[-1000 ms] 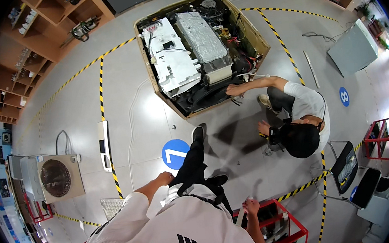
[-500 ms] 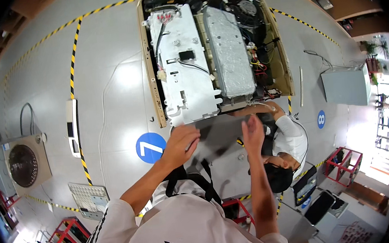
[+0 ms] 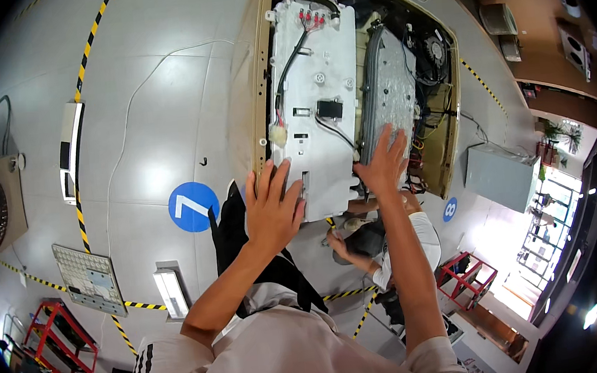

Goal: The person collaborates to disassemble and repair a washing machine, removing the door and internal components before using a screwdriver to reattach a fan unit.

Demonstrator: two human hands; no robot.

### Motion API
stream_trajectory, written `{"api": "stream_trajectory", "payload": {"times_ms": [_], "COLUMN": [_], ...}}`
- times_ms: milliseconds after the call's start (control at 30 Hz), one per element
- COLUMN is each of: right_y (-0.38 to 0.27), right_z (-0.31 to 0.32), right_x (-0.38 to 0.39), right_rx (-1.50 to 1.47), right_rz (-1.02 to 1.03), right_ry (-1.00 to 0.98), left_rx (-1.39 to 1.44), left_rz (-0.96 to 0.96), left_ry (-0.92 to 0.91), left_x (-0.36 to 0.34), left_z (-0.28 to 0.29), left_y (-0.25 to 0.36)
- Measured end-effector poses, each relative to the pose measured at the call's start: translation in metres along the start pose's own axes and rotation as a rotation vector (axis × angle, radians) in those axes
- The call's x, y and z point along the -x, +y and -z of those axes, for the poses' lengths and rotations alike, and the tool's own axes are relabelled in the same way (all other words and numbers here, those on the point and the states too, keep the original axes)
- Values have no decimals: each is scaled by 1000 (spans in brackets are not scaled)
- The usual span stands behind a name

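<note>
An opened appliance with a beige casing (image 3: 262,104) stands in front of me. Inside it, on the left, lies a long white plastic panel (image 3: 314,48) with a small black box (image 3: 329,109) and wires on it. Beside it runs a grey elongated cover (image 3: 390,77) with a shiny, wrinkled top. My left hand (image 3: 270,207) is spread, palm down, over the near left corner of the white panel. My right hand (image 3: 385,166) has its fingers apart over the near end of the grey cover. Neither hand grips anything; whether the palms press down is hard to tell.
Close on the right, a co-worker in a white shirt (image 3: 422,239) crouches, one hand (image 3: 336,244) low by the appliance. A white strip-shaped part (image 3: 72,154) and a perforated panel (image 3: 90,278) lie on the floor at left. A grey box (image 3: 502,174) stands at right.
Both hands have moved forward from the appliance's near edge to over its inner parts, fingers now spread. My view has come closer and shifted left. The co-worker's arm has shifted lower.
</note>
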State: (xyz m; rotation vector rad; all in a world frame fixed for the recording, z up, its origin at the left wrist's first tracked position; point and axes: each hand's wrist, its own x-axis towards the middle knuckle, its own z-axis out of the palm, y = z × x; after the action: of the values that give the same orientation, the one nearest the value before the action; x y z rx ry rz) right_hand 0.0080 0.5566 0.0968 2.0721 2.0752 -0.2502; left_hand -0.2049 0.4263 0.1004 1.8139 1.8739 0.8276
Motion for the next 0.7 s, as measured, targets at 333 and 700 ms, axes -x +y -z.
{"api": "stream_trajectory", "payload": {"times_ms": [333, 700], "right_y": [6, 12], "right_z": [1, -2], "right_x": [1, 3], "right_rx": [-45, -59], "right_rz": [77, 159], "right_ry": [42, 99], "left_rx": [-14, 25], "left_rz": [15, 3], "left_ry": [-1, 47], "left_x": [-4, 1], "left_z": [0, -5], "left_y": [-2, -8]}}
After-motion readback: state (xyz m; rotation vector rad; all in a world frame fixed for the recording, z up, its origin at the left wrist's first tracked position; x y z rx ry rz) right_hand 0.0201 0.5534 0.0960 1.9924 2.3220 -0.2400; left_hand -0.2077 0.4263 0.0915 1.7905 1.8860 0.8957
